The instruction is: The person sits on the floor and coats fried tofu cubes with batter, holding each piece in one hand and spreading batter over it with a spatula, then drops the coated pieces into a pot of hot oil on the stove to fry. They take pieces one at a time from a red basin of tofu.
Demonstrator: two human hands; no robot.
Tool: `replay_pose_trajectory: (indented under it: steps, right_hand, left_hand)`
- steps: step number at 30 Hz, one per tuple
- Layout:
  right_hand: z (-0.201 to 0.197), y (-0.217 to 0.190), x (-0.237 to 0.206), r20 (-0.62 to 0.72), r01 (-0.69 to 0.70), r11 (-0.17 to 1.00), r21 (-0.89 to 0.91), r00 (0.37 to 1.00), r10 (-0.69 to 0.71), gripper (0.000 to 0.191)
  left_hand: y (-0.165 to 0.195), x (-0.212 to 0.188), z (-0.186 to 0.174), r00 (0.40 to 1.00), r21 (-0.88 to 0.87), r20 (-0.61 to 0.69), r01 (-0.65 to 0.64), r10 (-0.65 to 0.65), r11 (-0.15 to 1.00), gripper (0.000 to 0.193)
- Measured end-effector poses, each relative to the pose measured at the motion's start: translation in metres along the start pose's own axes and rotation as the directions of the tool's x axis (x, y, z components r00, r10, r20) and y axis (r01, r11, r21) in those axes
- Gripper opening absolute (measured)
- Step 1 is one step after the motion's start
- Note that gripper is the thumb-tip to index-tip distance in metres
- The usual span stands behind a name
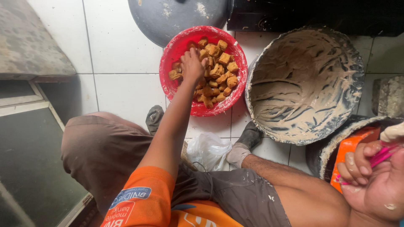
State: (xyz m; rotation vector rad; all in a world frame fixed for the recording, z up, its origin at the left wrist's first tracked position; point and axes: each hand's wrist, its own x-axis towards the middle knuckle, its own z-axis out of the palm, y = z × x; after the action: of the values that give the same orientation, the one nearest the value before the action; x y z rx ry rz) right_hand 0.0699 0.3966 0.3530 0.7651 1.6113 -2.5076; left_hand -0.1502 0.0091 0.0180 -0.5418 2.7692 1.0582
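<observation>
The left hand (192, 64) reaches forward at the end of a long bare arm, its fingers bunched downward into a heap of golden-brown fried cubes (216, 73). Whether the fingertips are already pinched on a cube cannot be told, since the back of the hand hides them. The cubes lie all round the fingers, most of them to their right and just past them, inside a round red plastic basin (176, 48) that stands on the white tiled floor (122, 46).

The right hand (372, 178) is close to the camera at the lower right, its fingers curled shut around a thin pink plastic handle (384, 154). Smears of pale batter cling to the knuckles and palm, and a lump of the same batter (393, 132) sits just above the fingertips at the handle's far end. Just beside these fingers, to their left, is an orange plastic piece (351, 147) resting in a dark, batter-crusted container.

Between the two hands stands a large round metal bowl (303, 84), its inside coated with streaked beige batter. Beyond the red basin lies a dark grey round metal lid (168, 17). Nearer the body, below the left hand's fingers, a crumpled white plastic bag (208, 149) lies between two feet in grey socks.
</observation>
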Motion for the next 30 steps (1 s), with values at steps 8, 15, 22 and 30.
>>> replay_pose_trajectory:
  steps: [8,15,22,30]
  right_hand:
    - [0.026,-0.007,-0.006,0.011,-0.009,1.000,-0.028,1.000,0.009,0.051]
    - [0.057,-0.005,-0.005,0.152,0.089,0.981,-0.170,0.986,-0.063,0.032]
    - [0.083,0.015,-0.005,0.135,0.225,0.794,-0.564,0.974,-0.180,0.017]
    - [0.071,0.015,-0.011,0.230,0.239,0.887,-0.395,0.961,-0.156,0.018]
  left_hand:
    - [-0.008,-0.024,-0.006,0.967,-0.142,-0.173,-0.211,0.186,0.967,0.033]
    - [0.036,-0.047,-0.008,0.975,-0.609,0.179,0.002,0.135,0.793,0.029]
    - [0.160,-0.188,-0.047,0.615,-0.837,0.499,0.525,0.611,0.155,0.031]
    - [0.186,-0.259,-0.111,0.546,-0.911,0.352,0.385,0.760,0.146,0.026]
